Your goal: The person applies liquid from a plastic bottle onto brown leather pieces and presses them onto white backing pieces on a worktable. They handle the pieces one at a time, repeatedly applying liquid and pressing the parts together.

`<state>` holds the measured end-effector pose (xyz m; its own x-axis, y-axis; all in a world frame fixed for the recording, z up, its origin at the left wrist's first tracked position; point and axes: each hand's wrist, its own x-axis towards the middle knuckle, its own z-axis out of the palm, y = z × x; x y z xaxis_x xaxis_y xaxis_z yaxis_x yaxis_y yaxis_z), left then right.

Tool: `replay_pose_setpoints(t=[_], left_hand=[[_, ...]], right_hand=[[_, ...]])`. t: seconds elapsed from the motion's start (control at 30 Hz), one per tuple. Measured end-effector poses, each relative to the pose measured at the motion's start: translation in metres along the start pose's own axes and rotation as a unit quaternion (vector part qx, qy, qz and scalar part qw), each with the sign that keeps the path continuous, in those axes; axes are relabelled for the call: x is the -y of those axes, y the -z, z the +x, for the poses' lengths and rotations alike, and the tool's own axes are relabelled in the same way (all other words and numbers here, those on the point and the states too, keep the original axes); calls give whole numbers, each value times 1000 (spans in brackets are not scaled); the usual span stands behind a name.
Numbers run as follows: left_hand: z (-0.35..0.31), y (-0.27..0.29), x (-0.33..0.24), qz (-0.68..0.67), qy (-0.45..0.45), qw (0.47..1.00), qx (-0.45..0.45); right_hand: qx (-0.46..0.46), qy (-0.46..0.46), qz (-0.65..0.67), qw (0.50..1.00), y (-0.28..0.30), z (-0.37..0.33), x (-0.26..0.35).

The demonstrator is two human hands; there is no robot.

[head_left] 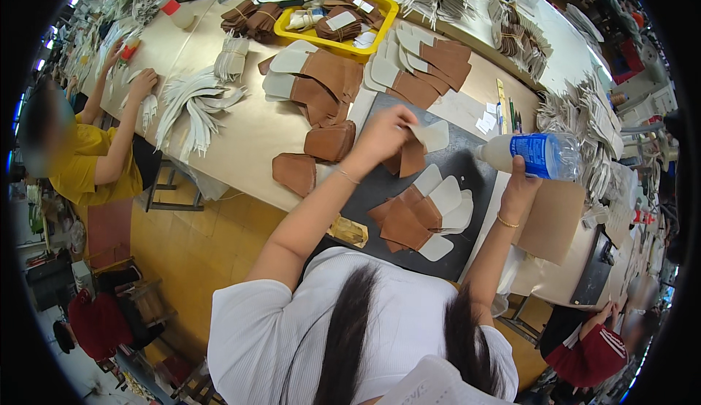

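My left hand (381, 133) is closed in a pinch on a brown-and-off-white leather piece (434, 136), above the black work board (471, 175). Fingertips partly cover the piece. My right hand (520, 180) grips a clear plastic bottle (531, 154) with a blue label. It is tipped on its side, neck toward the left hand, with whitish contents at the neck end. Nearer me on the board lies a fanned group of brown-and-off-white pieces (410, 222). Brown leather pieces (330, 141) sit left of the board.
Overlapping leather pieces (321, 76) and another fanned pile (420, 76) lie beyond the board. A yellow basket (396, 14) holds brown bundles. White strips (193, 106) are farther left, near a person in yellow (109, 160). Brown cardboard (553, 219) lies by my right forearm.
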<state>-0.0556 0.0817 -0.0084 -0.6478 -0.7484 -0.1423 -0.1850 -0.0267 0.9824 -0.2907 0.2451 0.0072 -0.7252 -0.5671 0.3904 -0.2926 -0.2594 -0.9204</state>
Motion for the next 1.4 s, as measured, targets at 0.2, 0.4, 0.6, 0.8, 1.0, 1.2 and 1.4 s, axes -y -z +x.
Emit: replay_pose_setpoints(t=[0.2,0.4,0.6,0.8,1.0,1.2,1.4], left_hand=[[-12,86,-15,-241,89,951,-171],[-15,139,8,-290,80,901,-313],[-25,143,-1,-35,227,936,-265],[-28,44,14,89,-55,970,-220],[-44,-28,26,353,-255,898,-73],[-47,-31,36,381,-270,881,-79],[-46,-32,34,389,-269,877,-85]], right_hand=[[2,-9,29,1000,5,1,8],[-3,-12,24,1000,1,-1,10],[-13,-4,34,999,1,-3,16],[47,-21,15,999,-35,-6,9],[271,23,-197,942,-80,-19,27],[182,7,-240,953,-61,8,11],[220,-4,-175,960,-89,2,15]])
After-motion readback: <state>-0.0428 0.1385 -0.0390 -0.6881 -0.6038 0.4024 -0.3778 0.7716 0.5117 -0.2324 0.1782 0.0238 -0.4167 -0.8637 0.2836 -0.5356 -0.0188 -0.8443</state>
